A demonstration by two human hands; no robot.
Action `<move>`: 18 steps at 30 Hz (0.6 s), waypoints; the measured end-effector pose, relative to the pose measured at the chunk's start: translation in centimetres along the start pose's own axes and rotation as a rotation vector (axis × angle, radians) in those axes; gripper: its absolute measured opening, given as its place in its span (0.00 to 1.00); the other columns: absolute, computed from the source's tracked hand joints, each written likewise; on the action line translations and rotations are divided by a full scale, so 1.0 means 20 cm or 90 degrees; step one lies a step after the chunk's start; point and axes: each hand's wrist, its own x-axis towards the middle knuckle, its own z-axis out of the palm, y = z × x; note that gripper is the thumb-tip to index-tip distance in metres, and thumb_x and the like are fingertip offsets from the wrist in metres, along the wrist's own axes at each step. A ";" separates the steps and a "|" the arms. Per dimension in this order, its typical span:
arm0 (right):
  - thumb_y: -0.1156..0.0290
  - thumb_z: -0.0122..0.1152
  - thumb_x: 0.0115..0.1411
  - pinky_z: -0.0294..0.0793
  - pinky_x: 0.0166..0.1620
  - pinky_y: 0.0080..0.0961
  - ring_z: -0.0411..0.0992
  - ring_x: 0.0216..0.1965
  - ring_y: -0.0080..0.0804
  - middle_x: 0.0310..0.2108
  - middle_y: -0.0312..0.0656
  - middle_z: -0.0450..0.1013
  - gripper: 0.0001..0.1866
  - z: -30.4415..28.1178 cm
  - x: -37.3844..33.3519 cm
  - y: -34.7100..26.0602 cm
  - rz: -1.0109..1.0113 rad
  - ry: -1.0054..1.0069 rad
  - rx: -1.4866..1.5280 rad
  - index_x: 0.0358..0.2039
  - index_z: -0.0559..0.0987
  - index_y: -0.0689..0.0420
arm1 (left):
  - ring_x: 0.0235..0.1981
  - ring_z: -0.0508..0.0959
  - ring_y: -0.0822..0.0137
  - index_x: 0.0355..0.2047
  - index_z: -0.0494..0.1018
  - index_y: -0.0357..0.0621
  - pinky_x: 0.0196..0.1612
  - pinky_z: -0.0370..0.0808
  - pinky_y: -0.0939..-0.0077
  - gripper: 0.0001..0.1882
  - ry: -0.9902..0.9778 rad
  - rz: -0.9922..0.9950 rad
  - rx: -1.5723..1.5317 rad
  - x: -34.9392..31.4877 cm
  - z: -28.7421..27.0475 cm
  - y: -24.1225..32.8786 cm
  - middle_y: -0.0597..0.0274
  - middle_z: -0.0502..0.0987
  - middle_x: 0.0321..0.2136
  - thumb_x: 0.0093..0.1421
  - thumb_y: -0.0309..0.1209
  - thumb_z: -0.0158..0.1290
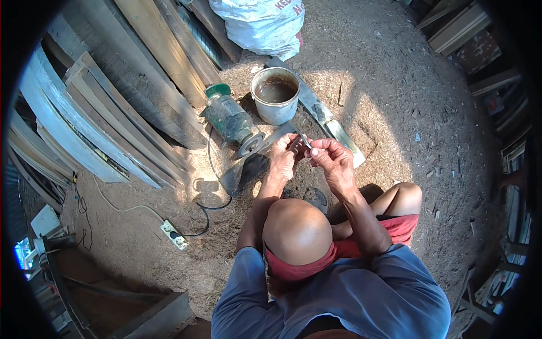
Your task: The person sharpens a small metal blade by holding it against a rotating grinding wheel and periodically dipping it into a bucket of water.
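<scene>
Above my bent knees, my left hand [285,153] and my right hand [333,163] meet, their fingers closed around a small, slim, pale metal-looking piece [305,140]. Its exact kind is too small to make out, and fingers cover part of it. Just left of my hands lies a green bench grinder [230,117] with a round grinding wheel [251,144] facing me. Beyond my hands stands a white bucket [276,110] holding murky brown liquid. A narrow board [310,100] runs past the bucket, with a pale flat block [342,140] at its near end, close to my right hand.
Long planks [121,79] lean in stacks on the left. A white power strip [173,235] and cables [210,208] lie on the sawdust-covered ground [395,113]. At the back sits a white sack [262,25]. More timber [460,31] stands at the far right.
</scene>
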 end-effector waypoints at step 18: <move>0.70 0.62 0.63 0.73 0.36 0.16 0.73 0.31 0.19 0.32 0.38 0.77 0.12 0.02 0.02 0.04 0.007 0.013 -0.021 0.43 0.77 0.65 | 0.26 0.78 0.71 0.37 0.73 0.39 0.33 0.81 0.73 0.08 0.015 -0.006 -0.008 -0.01 -0.05 -0.01 0.55 0.80 0.33 0.62 0.29 0.58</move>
